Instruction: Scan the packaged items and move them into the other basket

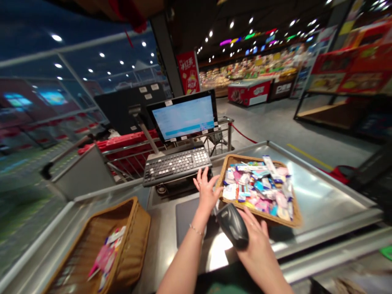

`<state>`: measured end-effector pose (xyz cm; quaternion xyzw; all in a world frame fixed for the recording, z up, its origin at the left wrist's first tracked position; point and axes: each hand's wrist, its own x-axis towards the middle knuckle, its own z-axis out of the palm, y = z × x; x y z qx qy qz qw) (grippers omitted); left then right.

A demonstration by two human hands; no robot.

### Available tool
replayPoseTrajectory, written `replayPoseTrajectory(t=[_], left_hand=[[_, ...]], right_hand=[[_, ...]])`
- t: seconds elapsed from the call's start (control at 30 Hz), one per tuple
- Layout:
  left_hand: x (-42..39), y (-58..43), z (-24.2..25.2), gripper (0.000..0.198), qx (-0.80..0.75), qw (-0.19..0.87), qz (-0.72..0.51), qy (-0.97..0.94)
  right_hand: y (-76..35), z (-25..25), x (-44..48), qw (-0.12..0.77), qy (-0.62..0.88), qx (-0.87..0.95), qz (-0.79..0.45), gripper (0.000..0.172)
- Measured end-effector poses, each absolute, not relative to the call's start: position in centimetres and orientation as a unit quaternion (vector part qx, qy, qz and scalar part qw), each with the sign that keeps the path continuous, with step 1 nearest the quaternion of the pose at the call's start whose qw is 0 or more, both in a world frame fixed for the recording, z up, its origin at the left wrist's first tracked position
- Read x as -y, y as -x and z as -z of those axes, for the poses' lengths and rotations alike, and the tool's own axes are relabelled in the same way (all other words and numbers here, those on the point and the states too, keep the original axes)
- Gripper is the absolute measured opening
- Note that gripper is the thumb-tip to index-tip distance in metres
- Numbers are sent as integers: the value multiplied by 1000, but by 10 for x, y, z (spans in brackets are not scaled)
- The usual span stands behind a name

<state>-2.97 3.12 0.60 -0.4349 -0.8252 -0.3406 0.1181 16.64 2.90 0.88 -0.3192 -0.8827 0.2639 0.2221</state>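
My left hand (206,190) is held out with its fingers spread, between the right end of the black keyboard (177,165) and the near-left corner of a wicker basket. I see nothing in it. My right hand (255,232) is closed around a black barcode scanner (232,224), just in front of that basket; part of its grip is hidden behind the scanner. Many small colourful packets (260,183) fill the wicker basket (225,167). At the lower left, a second wicker basket (134,237) holds a few pink and white packets (105,255).
A lit monitor (185,116) stands behind the keyboard, with another dark screen (125,108) seen from its back. A grey pad (185,220) lies on the metal counter (327,192). Beyond are a shopping cart (220,136) and store shelves (352,69).
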Motion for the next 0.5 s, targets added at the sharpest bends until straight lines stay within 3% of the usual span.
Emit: replayPoseTrajectory(t=[0.5], left_hand=[[-66, 10, -4, 42, 790, 90, 337, 504]], right_hand=[[-183, -7, -34, 228, 370, 864, -255, 56]])
